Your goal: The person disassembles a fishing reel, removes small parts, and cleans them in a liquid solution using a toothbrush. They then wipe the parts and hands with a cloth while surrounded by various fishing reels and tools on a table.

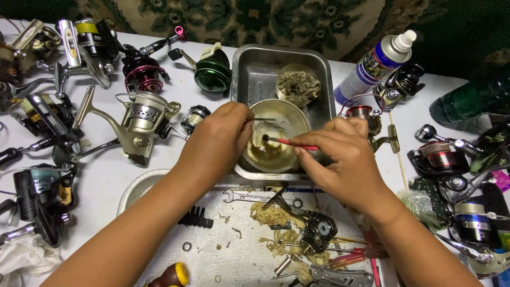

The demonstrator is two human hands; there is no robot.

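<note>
At centre frame, over the steel tray [241, 74], I see both hands working in a small round bowl [287, 114] of brownish liquid. The left hand [218, 141] is curled closed, pinching a thin metal part [264, 119] that pokes out over the bowl; what the part is, I can't tell. The right hand [342, 154] is closed in a pencil grip on a red-handled brush [289, 142], its dark tip touching the liquid near the bowl's middle. The bowl sits in the lower half of the tray; just above it, in the tray's upper right, is a second small dish [297, 85] full of dirty grey wadding.

Below the tray, lower centre, a round metal platter [133, 188] holds a wrench [249, 197], a black ribbed part [195, 217], a washer [187, 246], a dark geared reel body [317, 231] on scraps of soiled tissue, and red screwdrivers [350, 258]. Folding pliers [340, 276] lie at the bottom edge.

On the white worktop [106, 175], left side: a silver spinning reel [141, 119], a red-and-black reel [141, 72] and a green reel [212, 72] at upper centre-left, and more dark reels down the left edge. Upper right: a spray can [374, 64] lying tilted. Right edge: several more reels [441, 157], packed close.
</note>
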